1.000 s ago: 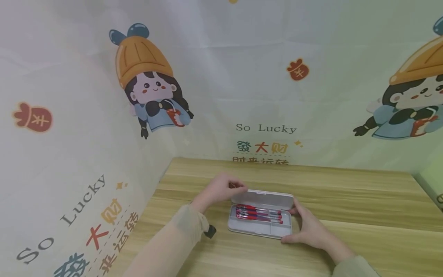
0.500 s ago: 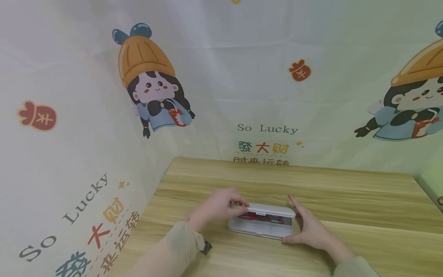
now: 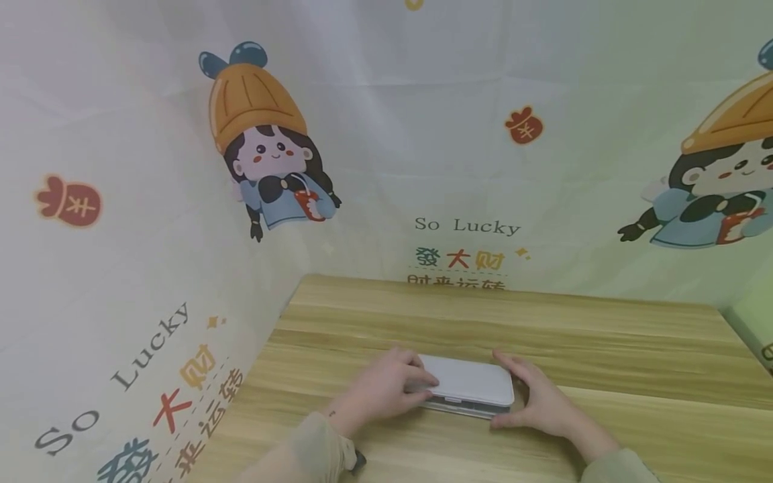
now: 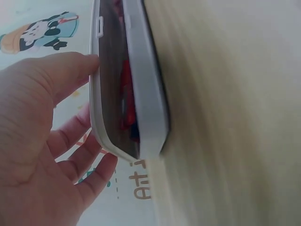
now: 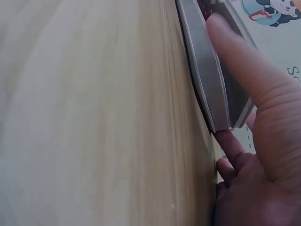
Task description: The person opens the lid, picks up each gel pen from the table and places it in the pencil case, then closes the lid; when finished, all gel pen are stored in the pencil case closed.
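Note:
A white pencil case (image 3: 474,381) lies on the table, its hinged lid lowered to leave a narrow gap at the front. My left hand (image 3: 386,386) holds the lid at its left end, thumb at the front rim and fingers over the top. Inside the gap, red pens (image 4: 126,94) show in the left wrist view; most of their length is hidden. Around the right end of the case, my right hand (image 3: 540,402) has its thumb at the front corner and fingers toward the back. The right wrist view shows that thumb (image 5: 249,61) across the case's base wall (image 5: 211,75).
The wood-grain table (image 3: 604,349) extends around the case on all sides. Behind it and to the left hangs a pale printed cloth (image 3: 374,134) with cartoon figures and lettering. A dark object (image 3: 359,461) sits at the left cuff.
The lid has swung forward and down from standing upright, covering the pens in the head view. My left hand has come down and nearer with it. The right hand stays at the case's right end.

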A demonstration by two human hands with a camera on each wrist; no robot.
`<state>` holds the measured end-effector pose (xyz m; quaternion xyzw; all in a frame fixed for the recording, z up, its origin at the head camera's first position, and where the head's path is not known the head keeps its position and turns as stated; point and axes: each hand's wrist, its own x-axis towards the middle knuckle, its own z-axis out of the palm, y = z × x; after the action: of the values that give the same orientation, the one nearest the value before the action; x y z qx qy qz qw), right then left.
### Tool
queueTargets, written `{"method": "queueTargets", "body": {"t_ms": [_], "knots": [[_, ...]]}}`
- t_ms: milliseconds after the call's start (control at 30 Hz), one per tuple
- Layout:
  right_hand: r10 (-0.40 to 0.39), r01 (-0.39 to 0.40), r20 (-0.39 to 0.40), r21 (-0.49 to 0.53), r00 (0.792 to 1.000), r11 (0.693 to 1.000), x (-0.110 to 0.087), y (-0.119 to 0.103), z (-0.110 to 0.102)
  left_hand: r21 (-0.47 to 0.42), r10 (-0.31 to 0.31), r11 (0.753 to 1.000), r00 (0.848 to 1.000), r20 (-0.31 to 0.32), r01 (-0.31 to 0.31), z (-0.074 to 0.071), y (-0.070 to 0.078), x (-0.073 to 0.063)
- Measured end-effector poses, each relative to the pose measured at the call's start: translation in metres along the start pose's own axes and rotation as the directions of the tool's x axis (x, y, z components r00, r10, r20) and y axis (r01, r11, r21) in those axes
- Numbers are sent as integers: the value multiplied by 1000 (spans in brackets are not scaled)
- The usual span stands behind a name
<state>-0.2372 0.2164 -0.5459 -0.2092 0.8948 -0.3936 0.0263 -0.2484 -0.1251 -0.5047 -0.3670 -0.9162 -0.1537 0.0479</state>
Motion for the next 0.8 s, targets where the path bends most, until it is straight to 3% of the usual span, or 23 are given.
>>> {"method": "queueTargets", "body": {"t_ms": [367,800], "knots": [[56,-56,15,3,998,998,0,0,-3,36,0,999,997,-74,3,16,5,-5],[67,-67,6,-5,998,998,1,-4,-3,-5,-55,998,996,-77,55,19,9,-5]]}}
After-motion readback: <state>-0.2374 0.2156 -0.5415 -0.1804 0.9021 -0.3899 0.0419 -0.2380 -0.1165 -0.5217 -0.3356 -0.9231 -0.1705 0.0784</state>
